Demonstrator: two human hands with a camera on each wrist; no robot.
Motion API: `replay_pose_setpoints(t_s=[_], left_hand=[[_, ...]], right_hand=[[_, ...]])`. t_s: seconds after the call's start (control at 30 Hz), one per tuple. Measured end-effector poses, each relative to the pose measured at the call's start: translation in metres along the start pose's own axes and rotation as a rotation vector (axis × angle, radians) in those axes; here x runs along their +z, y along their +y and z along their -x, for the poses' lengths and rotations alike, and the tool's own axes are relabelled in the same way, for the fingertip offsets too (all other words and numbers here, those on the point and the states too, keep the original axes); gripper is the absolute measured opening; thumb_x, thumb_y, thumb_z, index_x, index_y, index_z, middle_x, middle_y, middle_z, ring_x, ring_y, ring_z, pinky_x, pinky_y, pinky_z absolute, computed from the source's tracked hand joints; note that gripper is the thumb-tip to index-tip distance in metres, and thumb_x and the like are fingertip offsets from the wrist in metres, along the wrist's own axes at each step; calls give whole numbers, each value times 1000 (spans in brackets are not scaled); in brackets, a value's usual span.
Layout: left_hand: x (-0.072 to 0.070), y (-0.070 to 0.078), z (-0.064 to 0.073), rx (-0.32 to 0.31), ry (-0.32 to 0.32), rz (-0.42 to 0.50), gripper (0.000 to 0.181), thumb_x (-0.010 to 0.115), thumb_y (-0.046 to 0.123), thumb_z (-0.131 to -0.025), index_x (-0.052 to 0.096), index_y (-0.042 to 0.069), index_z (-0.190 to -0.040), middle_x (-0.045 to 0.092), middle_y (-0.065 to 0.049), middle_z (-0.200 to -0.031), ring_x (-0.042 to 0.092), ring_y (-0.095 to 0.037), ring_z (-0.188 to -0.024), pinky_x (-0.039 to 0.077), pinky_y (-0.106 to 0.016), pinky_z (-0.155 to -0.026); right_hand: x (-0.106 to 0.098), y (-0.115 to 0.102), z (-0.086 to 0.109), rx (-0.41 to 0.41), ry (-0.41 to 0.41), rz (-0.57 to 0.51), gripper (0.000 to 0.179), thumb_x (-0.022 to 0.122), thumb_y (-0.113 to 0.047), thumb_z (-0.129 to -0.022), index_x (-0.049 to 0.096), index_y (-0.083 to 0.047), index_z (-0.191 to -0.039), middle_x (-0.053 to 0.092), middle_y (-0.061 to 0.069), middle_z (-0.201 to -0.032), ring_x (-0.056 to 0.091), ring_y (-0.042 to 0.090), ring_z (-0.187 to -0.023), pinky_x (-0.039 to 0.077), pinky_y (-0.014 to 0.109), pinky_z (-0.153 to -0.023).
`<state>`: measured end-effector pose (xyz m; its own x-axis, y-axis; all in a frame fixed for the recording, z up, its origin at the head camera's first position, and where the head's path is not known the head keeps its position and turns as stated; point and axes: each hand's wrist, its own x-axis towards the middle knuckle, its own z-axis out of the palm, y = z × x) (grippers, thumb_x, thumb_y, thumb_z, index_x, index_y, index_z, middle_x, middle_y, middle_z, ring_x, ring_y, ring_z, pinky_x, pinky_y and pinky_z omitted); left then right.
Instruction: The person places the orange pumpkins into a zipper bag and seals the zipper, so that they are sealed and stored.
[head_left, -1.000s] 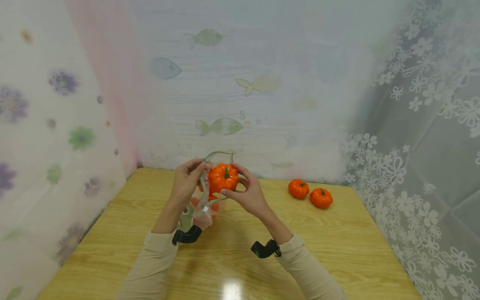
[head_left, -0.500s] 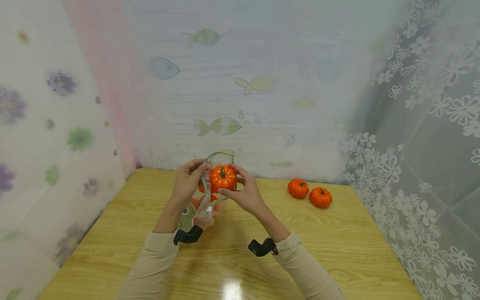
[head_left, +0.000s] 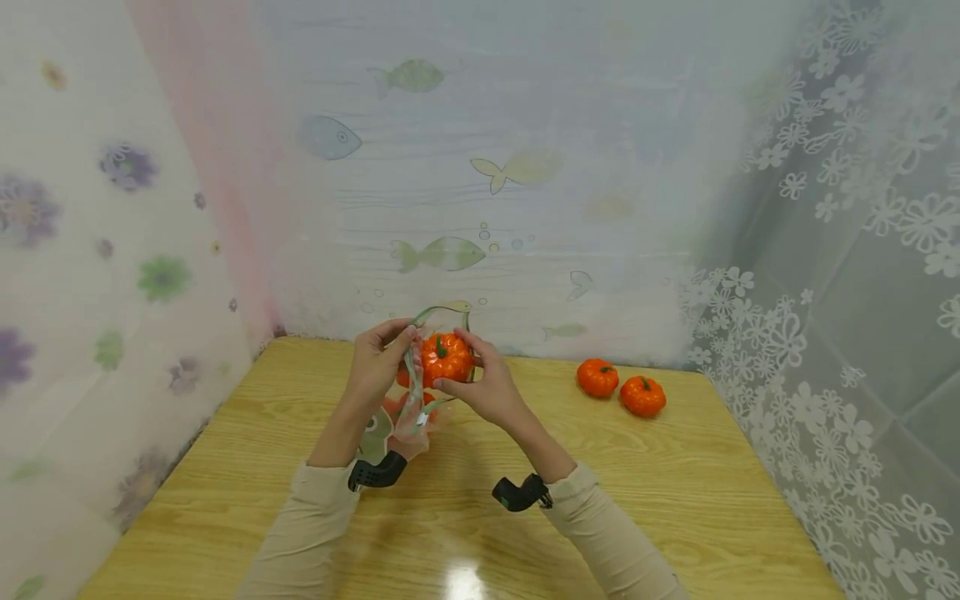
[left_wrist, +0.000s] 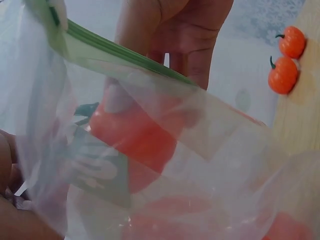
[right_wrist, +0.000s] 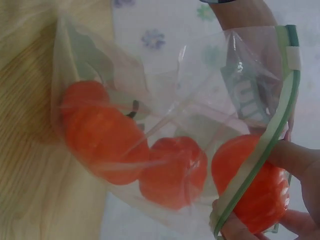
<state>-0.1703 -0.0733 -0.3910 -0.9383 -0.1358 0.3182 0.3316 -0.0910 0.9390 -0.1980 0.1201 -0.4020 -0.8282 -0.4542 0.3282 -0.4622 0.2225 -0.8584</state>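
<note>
Table, wood-grained, backed by a fish-printed sheet (flowered sheet alongside). Your left hand pinches the bag rim; your right hand grips a pumpkin, its stem shifted leftward since earlier.

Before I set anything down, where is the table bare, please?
The yellow wood-grain table is bare in front of the two loose orange pumpkins and left of the left hand; crowded around the clear green-edged plastic bag.

The wood-grain counter is kinda yellowish, with a bright glare spot. Pastel fish-print backdrop sits behind, flowery purple-and-green wall on the left, white-floral see-through sheet over grey tiles on the right.
</note>
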Motion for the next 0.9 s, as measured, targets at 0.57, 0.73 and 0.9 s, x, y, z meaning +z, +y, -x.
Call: replay_pose_setpoints(t_s=[0.57,0.73,0.9], left_hand=[[2,2,0,-6,5,-50,34,53,16,-108,60,-11,-127,64,2,-91,60,-4,-62,56,-18,-59],[0,4,0,4,-15,-33,34,52,14,-108,58,-12,-129,63,-2,-91,61,-6,-62,57,-18,-60],[0,6,-1,4,-9,-18,34,51,13,-108,57,-14,-129,63,-2,-90,60,-6,-61,57,-19,-60]], right_hand=[[3,-7,-2,8,-30,106,76,83,-16,-87,45,-4,-152,49,20,-143,57,34,-121,58,44,-94],[2,-7,-1,34,-51,109,71,80,-18,-90,47,-7,-151,46,20,-147,56,39,-122,60,44,-89],[2,-6,0,23,-40,103,65,76,-17,-93,48,-7,-151,46,20,-150,56,41,-126,58,48,-94]])
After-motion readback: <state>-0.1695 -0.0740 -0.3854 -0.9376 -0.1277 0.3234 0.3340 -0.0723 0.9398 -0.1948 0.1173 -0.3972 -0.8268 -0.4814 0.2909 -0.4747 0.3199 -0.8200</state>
